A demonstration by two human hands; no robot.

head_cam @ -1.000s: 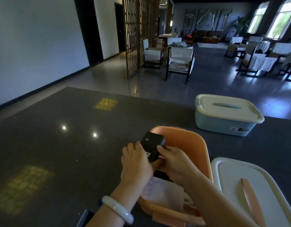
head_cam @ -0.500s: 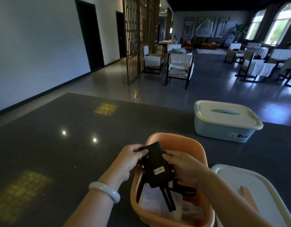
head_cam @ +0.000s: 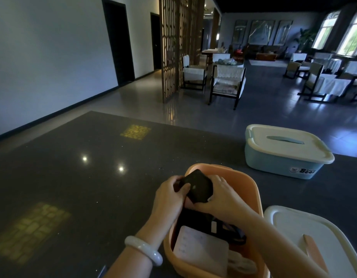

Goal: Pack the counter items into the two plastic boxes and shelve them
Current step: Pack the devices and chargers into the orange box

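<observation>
An open orange plastic box stands on the dark counter in front of me. Over its far end, both hands hold a small black pouch. My left hand grips its left side and my right hand grips its right side and underside. Inside the box lie a white flat packet, dark items with black straps, and a pale cord. The box's cream lid with an orange handle lies to the right. A blue box with its cream lid on stands further back right.
The counter's far edge runs behind the blue box, with grey floor beyond. Chairs, tables and a wooden lattice screen stand in the room. A dark object's corner shows at the near counter edge.
The pouch was turned in my hands: its white label and hanging straps showed before, now a plain black face is up. It sits lower, over the box's far end.
</observation>
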